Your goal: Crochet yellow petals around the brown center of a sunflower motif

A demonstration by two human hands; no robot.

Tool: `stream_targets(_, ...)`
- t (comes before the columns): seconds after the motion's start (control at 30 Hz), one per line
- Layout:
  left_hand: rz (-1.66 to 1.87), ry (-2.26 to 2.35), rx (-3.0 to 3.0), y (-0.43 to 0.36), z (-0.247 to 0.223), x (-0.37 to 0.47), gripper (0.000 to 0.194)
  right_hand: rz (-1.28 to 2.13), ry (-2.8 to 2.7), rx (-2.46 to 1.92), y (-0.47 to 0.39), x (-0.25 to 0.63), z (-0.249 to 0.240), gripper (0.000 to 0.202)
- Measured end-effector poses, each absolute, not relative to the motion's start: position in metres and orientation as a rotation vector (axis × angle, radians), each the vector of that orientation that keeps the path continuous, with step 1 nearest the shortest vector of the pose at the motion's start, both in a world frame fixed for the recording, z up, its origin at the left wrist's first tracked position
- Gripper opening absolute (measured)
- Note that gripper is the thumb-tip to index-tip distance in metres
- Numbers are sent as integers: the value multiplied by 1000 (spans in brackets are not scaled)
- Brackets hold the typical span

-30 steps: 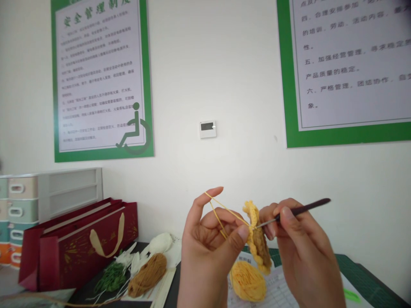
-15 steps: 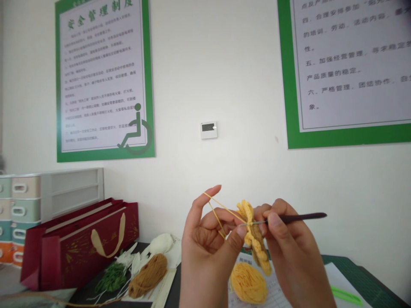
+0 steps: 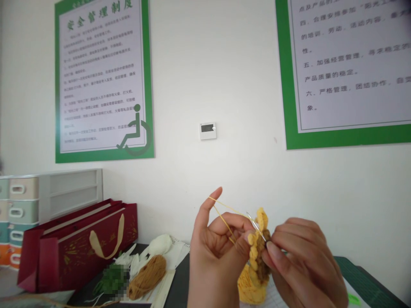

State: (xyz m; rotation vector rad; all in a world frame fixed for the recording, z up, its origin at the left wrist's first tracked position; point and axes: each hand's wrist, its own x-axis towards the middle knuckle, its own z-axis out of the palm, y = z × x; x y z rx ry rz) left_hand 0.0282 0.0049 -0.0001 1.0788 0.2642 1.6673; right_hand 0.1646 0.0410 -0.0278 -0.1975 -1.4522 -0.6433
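The hands work in open air above the near edge of the dark desk [image 3: 180, 291], with bare white wall [image 3: 224, 64] behind them and free room to the right and above. To the left the space is more crowded: a red gift bag [image 3: 64, 252] with a tan ribbon handle stands at the desk's left end, and a set of pastel plastic drawers [image 3: 19, 201] sits behind it.

The left hand [image 3: 218, 252] has its forefinger raised, and a thin yellow thread [image 3: 224, 207] runs taut over that fingertip and slants down to the right to the work. Its thumb and middle finger are pressed together on the crochet piece [image 3: 258, 252], a soft, knobbly strip of yellow stitches with a brown core, held on edge with its long axis nearly upright between the two hands.

The right hand [image 3: 302, 261] has its fingers closed on a crochet hook [image 3: 257, 224]; only the thin, shiny metal tip shows, pointing up and to the left, across the top of the piece. The handle is hidden inside the hand.

Just below the piece a round ball of yellow yarn [image 3: 248, 286] rests on a sheet of paper [image 3: 279, 297]. Farther left on the desk lie a skein of brown yarn [image 3: 147, 276], a bundle of white yarn [image 3: 159, 246] and a blurred green bundle [image 3: 112, 278], all loose and fibrous. A green cutting mat [image 3: 362, 278] covers the desk's right side.
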Motion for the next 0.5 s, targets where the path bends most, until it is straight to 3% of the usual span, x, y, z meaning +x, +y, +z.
stream_targets(0.07, 1515, 206, 1027, 8, 0, 26, 78, -591, -1401, -143, 43, 163, -29, 22)
stream_targets(0.23, 1256, 80, 1017, 16, 1, 15, 72, 75, -1212, 59, 43, 141, -28, 2)
stream_targets(0.5, 1206, 31, 1082, 22, -4, 8, 73, 439, -1198, 56, 30, 144, -32, 8)
